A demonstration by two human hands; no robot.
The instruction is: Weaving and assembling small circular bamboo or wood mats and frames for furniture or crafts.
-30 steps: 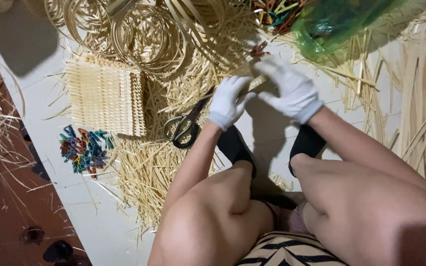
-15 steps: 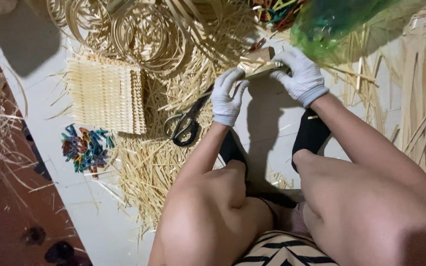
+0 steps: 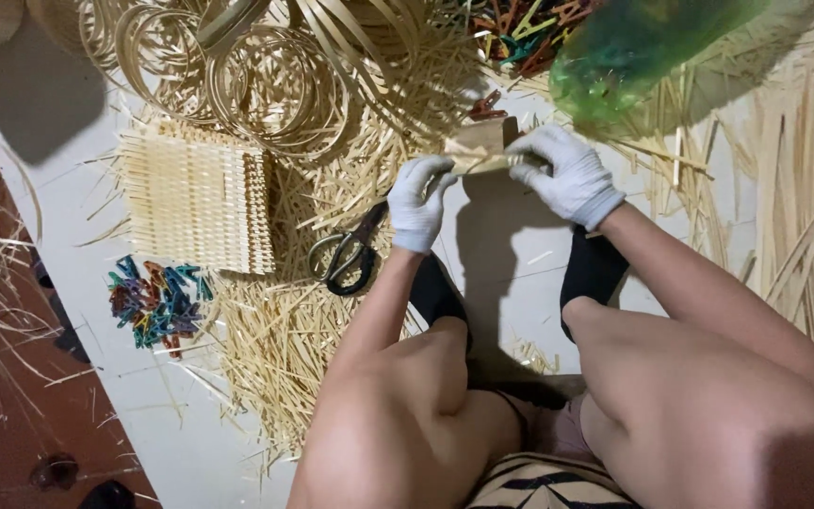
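**Gloved hands on a folded strip, seated on the floor**

Nearest the camera: bare knees and a striped garment at 6 o'clock, black socks just beyond on the white floor (image 3: pixel 68 188).

Left hand (image 3: pixel 419 203), white glove, fingers curled and clenched on the near-left end of a pale flat strip piece (image 3: pixel 480 151). Right hand (image 3: pixel 567 174), also gloved, pinches the right end of the same piece. The piece sits between both hands, raised off the floor, slightly above centre of view.

Scissors (image 3: pixel 346 253), dark handles, lie at 9 o'clock of the left hand, just beside the wrist, on loose straw trimmings (image 3: pixel 275 339).

Further left, at 9 o'clock: woven mat panel (image 3: pixel 195 203), flat. Below it, a heap of coloured clips (image 3: pixel 154 302).

Farthest, at 12 o'clock: coiled strip rings (image 3: pixel 247 75). At 1 o'clock: green plastic bag (image 3: pixel 633 47), with more coloured clips beside it. Long cane strips (image 3: pixel 793 170) run along the right edge.
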